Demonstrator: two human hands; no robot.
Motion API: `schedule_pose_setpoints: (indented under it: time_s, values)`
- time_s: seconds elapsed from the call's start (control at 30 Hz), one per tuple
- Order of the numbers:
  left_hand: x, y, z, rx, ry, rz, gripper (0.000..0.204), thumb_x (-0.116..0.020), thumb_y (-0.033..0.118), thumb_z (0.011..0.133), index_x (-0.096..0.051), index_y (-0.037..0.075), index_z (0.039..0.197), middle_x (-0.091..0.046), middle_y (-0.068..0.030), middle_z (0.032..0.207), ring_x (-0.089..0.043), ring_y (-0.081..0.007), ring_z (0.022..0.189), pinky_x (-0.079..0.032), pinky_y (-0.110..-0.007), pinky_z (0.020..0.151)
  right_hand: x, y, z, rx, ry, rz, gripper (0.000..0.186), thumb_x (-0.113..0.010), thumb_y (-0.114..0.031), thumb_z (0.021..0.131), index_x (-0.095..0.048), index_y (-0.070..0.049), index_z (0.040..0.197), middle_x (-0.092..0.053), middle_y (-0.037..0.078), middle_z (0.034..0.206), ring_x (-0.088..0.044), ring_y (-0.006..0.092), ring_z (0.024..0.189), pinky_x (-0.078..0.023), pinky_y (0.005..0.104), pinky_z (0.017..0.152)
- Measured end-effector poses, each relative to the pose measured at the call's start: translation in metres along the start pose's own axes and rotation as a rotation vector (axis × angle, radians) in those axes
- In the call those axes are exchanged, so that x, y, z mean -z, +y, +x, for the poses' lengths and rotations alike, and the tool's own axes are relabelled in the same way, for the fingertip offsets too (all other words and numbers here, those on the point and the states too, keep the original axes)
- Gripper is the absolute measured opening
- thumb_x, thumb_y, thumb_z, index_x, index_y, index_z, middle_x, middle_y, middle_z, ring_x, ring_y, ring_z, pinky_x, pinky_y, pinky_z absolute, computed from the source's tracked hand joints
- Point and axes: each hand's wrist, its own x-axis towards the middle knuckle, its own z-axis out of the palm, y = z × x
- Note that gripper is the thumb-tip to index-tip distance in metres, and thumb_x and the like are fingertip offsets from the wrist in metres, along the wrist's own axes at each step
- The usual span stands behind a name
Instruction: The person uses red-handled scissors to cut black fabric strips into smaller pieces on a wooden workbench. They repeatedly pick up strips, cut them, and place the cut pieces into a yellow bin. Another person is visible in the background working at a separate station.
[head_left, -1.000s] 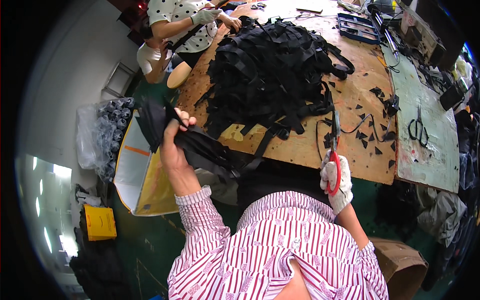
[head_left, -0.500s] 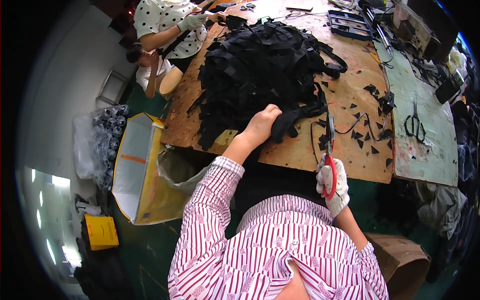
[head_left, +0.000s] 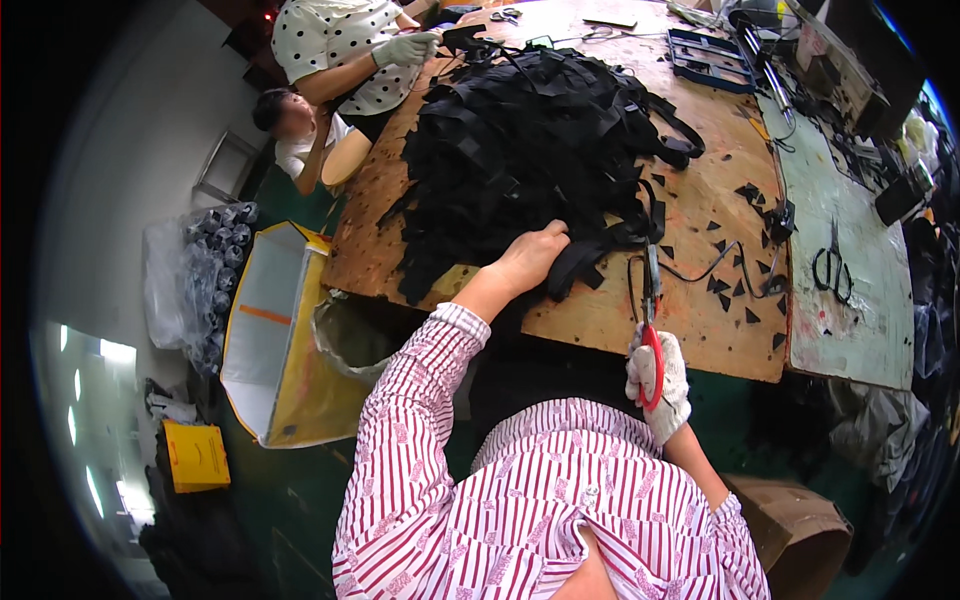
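Observation:
A large tangled pile of black straps [head_left: 520, 130] covers much of the wooden table [head_left: 730, 330]. My bare left hand [head_left: 530, 258] rests at the pile's near edge, fingers curled on a black strap [head_left: 580, 262]. My right hand [head_left: 665, 385], in a white knit glove, holds red-handled scissors [head_left: 651, 365] upright at the table's front edge, the blades pointing toward the pile. Small black triangular offcuts [head_left: 720, 285] and a dark cord [head_left: 690, 275] lie to their right.
A pale green board [head_left: 830, 340] carries black scissors [head_left: 832, 275]; beyond are a tool tray [head_left: 710, 60] and equipment. Two co-workers [head_left: 350, 50] [head_left: 295, 150] are at the far left. A yellow bin [head_left: 280, 330], bagged rolls [head_left: 215, 270] and a cardboard box [head_left: 790, 520] surround me.
My left hand has moved right and down from holding a raised bunch of straps at left to the pile's near edge. My right hand has shifted slightly, still with the scissors.

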Motion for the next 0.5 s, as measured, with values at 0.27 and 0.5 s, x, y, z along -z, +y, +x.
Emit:
schedule_pose_setpoints:
  time_s: [0.27, 0.5]
  values:
    - [0.01, 0.018, -0.013, -0.011, 0.174, -0.308, 0.029, -0.069, 0.015, 0.075, -0.061, 0.002, 0.1, -0.064, -0.0156, 0.096, -0.061, -0.0337, 0.095, -0.05, -0.039, 0.08, -0.011, -0.007, 0.002, 0.026, 0.082, 0.011, 0.007, -0.047, -0.013, 0.079, -0.046, -0.005, 0.077, -0.044, 0.002, 0.05, -0.041, 0.0128, 0.031, -0.029, 0.0244, 0.027]
    - [0.012, 0.023, -0.029, 0.158, 0.229, -0.718, 0.022, -0.065, 0.005, 0.08, -0.059, -0.002, 0.1, -0.066, -0.0116, 0.087, -0.062, -0.0165, 0.082, -0.047, -0.032, 0.075, -0.017, -0.008, -0.005, 0.104, 0.107, 0.003, 0.019, -0.054, -0.018, 0.079, -0.046, -0.006, 0.092, -0.044, 0.0, 0.058, -0.038, 0.0094, 0.035, -0.029, 0.0215, 0.029]
